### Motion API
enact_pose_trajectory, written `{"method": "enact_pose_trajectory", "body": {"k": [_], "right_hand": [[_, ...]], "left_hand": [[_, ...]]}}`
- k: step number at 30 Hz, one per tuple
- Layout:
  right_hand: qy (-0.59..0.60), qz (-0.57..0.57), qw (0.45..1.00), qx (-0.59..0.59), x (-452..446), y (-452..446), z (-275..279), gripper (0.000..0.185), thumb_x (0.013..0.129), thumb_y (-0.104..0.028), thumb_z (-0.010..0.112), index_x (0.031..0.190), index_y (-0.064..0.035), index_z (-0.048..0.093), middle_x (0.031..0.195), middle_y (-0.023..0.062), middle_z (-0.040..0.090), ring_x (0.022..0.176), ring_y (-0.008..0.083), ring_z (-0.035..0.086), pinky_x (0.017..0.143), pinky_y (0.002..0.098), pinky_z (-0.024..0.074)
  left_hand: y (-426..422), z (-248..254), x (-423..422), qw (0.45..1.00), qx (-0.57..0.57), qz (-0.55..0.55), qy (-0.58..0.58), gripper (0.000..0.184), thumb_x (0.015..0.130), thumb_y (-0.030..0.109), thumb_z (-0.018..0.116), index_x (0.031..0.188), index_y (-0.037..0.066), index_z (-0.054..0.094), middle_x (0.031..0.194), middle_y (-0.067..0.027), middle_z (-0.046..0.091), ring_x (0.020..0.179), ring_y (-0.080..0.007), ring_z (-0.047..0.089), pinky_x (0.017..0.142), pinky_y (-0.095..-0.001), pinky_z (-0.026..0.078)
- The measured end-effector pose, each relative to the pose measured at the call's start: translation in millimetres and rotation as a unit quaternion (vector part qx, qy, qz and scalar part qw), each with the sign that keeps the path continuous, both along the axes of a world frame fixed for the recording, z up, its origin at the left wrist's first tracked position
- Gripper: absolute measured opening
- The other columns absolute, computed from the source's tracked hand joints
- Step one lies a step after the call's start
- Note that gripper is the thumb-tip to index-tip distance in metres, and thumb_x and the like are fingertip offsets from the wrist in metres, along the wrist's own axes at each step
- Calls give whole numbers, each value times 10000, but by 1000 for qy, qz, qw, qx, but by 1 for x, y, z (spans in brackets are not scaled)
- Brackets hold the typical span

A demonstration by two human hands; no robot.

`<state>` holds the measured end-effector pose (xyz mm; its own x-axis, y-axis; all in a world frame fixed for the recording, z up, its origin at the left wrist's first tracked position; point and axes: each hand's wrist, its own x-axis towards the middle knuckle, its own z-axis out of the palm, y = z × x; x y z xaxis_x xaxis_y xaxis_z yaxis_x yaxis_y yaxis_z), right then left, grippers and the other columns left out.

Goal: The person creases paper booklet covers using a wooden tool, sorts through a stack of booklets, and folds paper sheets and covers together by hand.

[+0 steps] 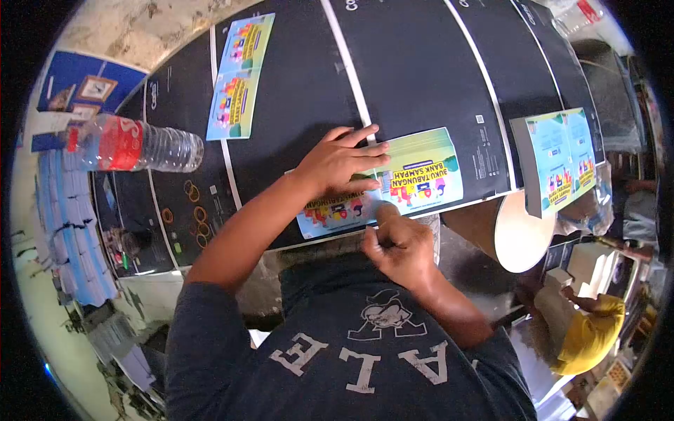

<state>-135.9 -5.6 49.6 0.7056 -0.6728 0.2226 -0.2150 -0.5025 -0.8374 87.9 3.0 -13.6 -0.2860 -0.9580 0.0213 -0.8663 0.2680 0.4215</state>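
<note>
A printed booklet cover sheet (425, 172) with yellow, green and blue artwork lies flat at the near edge of the black-covered table. My left hand (344, 161) is spread open on it, palm down near its middle, fingers pointing right. My left forearm hides part of the sheet's left half. My right hand (400, 245) is closed, with its fingers curled, at the sheet's near edge, close to the middle. Whatever those curled fingers hold, if anything, is hidden.
Another printed cover (242, 77) lies at the far left, and a thick stack of covers (558, 161) stands at the right. A plastic bottle (140, 144) and several rubber bands (200, 214) are on the left. A person in a yellow shirt (593, 333) is at the lower right.
</note>
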Motion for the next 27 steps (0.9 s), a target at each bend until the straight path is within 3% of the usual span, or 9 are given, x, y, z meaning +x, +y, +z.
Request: {"method": "enact_pose_trajectory", "body": {"k": [2,6,9,11,17,19,22,25,27], "right_hand": [[64,-5,993,97,-4,2,6,188,781,-90,738,730,-39,565,656,139,592,569,297,650,528,374,510],[78,-18,996,34,10,11,25,178,780,-74,730,751,-32,559,660,140,598,565,289,646,528,369,508],[30,63,997,-12,28,26,31,166,771,-69,735,781,-33,574,650,132,602,545,282,638,519,379,503],[68,34,996,39,30,31,7,177,765,-70,738,734,-42,566,649,126,596,547,282,629,513,383,492],[25,70,996,-39,28,43,7,215,757,-22,730,699,-53,525,633,124,573,506,288,586,484,373,462],[60,66,996,-10,37,47,25,223,752,-30,736,684,-56,525,626,111,573,505,289,583,477,372,460],[-47,106,993,-18,58,64,31,258,698,-50,787,649,-84,535,635,104,591,504,271,577,474,359,467],[68,129,987,-61,57,66,5,250,670,-58,798,638,-94,553,691,126,620,545,273,599,486,359,480],[81,121,988,-49,49,71,2,233,675,-71,793,631,-85,565,689,126,606,549,279,596,492,368,482]], "left_hand": [[-1,-5,2,1000,-14,-10,20,566,916,552,541,1344,188,603,1456,9,524,1463,-233,292,1163,-481,221],[-1,-14,7,997,-47,-26,61,569,898,545,571,1329,176,616,1448,0,533,1453,-244,313,1155,-498,235],[5,-9,8,995,-72,-29,65,576,897,517,600,1348,159,597,1468,-7,511,1454,-253,310,1148,-505,233],[5,-19,7,993,-75,-22,92,567,895,495,609,1342,147,599,1474,-30,503,1449,-257,320,1152,-504,227],[5,-17,13,992,-71,-51,88,659,844,504,653,1373,121,561,1518,-51,443,1450,-259,324,1176,-533,196],[4,-15,14,993,-58,-54,87,685,833,514,662,1382,120,550,1527,-69,427,1455,-257,314,1183,-541,186],[6,-21,14,990,-84,-53,103,698,828,525,665,1373,102,554,1525,-71,430,1457,-246,310,1181,-549,184],[7,-19,15,990,-70,-52,108,694,832,526,660,1373,105,554,1529,-66,426,1459,-245,307,1184,-552,174],[8,-23,9,990,-70,-54,112,695,831,530,659,1375,110,554,1529,-63,425,1458,-244,308,1185,-555,167]]}}
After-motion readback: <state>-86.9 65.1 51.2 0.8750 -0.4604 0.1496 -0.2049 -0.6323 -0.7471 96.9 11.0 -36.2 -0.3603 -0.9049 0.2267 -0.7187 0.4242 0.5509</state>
